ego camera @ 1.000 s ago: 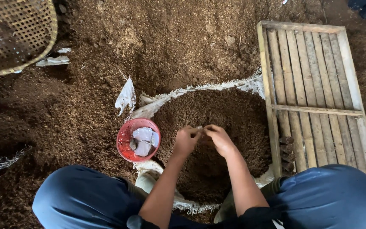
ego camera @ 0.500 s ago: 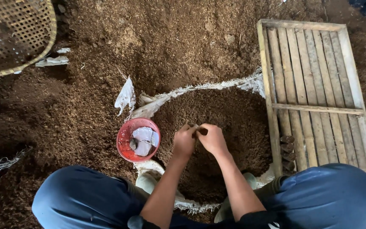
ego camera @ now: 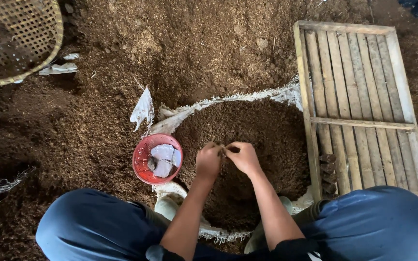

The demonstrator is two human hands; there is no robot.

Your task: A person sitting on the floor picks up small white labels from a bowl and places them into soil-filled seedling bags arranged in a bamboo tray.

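Observation:
My left hand (ego camera: 208, 161) and my right hand (ego camera: 242, 157) meet fingertip to fingertip above an open white woven sack (ego camera: 209, 103) full of brown crumbly soil (ego camera: 262, 130). Both pinch a small dark thing between them; what it is cannot be made out. A red bowl (ego camera: 143, 159) with pale scraps inside sits just left of my left hand. My knees in blue trousers frame the sack at the bottom.
A wooden slatted tray (ego camera: 359, 96) lies to the right, with a few small dark soil blocks (ego camera: 327, 166) at its near left corner. A woven bamboo basket (ego camera: 15, 38) sits top left. Loose brown soil covers the ground, with white scraps (ego camera: 142, 108) on it.
Both hands have drifted slightly left and nearer to me over the sack, still pressed together at the fingertips.

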